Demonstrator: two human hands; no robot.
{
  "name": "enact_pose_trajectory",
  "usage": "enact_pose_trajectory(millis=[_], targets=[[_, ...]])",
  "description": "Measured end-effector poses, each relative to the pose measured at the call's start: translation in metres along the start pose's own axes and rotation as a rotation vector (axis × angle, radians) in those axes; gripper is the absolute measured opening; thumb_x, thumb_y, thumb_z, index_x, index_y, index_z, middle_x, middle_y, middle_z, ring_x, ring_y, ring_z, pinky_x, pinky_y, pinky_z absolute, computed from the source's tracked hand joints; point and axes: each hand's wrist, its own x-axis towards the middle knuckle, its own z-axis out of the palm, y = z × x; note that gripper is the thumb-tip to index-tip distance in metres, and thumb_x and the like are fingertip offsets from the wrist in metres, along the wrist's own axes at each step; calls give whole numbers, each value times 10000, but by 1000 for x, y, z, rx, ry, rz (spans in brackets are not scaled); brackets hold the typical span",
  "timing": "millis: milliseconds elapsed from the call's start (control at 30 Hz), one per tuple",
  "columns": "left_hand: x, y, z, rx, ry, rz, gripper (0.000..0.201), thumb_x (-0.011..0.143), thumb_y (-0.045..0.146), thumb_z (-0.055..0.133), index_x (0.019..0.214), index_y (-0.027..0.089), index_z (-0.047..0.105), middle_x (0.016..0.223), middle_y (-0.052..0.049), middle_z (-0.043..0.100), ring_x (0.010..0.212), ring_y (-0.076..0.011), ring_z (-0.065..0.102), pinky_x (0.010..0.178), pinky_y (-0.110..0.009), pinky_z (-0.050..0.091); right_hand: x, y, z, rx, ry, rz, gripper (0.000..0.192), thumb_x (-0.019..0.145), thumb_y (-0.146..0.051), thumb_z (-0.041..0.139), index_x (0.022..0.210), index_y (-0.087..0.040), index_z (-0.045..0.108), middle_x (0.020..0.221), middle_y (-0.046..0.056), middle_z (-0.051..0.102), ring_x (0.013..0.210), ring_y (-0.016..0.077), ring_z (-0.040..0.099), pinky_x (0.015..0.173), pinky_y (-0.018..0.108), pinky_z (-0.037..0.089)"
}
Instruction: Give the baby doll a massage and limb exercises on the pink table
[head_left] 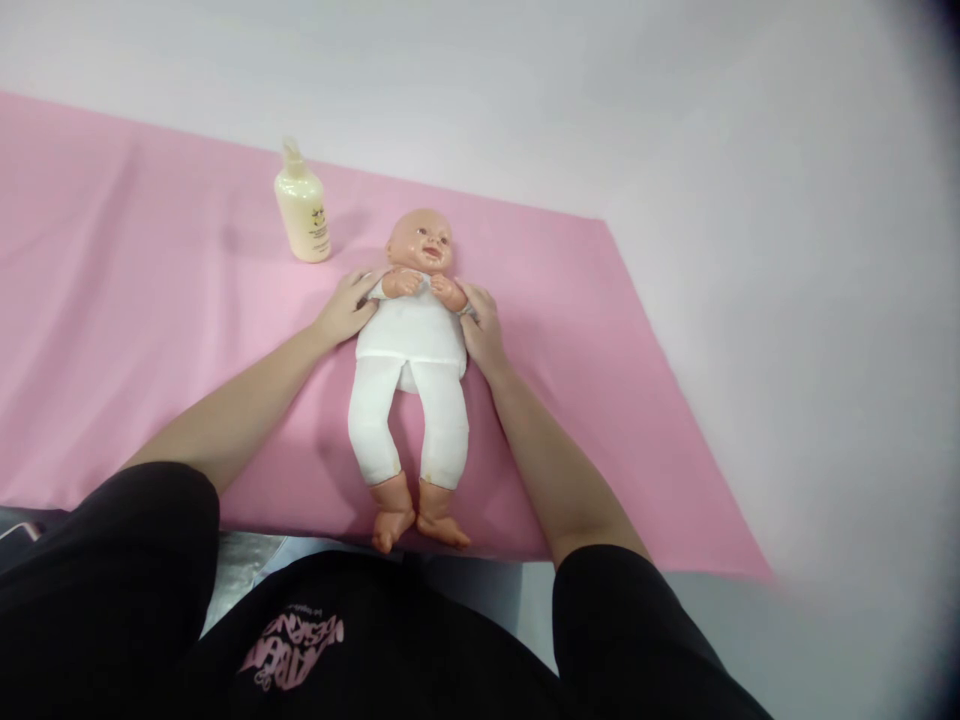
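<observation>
A baby doll (413, 350) in a white top and white leggings lies on its back on a pink sheet (135, 330), head away from me, feet near the front edge. My left hand (346, 308) rests against the doll's shoulder and upper arm on the left side. On the other side my right hand (481, 327) presses against its upper arm and flank. The doll's own hands are folded on its chest. Both of my hands cup the doll's torso from the sides.
A cream lotion bottle (302, 210) with a pump top stands upright on the sheet, left of the doll's head. The pink sheet ends at the right (697, 470), where a pale surface begins. My black sleeves and shirt fill the bottom of the view.
</observation>
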Motion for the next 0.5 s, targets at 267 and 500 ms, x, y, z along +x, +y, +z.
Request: enact_pose_trajectory(millis=[267, 500], targets=[[-1, -1, 0, 30, -15, -6, 659, 913, 293, 588, 1567, 215, 609, 1403, -150, 674, 1348, -372, 587, 1270, -596, 402, 0, -2, -1, 6, 0, 4, 572, 891, -253, 523, 1443, -321, 661, 1448, 64, 705, 1407, 301, 581, 1333, 584, 379], [0, 3, -2, 91, -43, 6, 635, 955, 285, 547, 1583, 192, 575, 1444, -157, 653, 1365, -348, 581, 1267, -579, 406, 0, 4, 0, -42, -13, -26, 567, 930, -239, 492, 1476, -296, 635, 1471, 76, 691, 1424, 306, 580, 1331, 575, 378]])
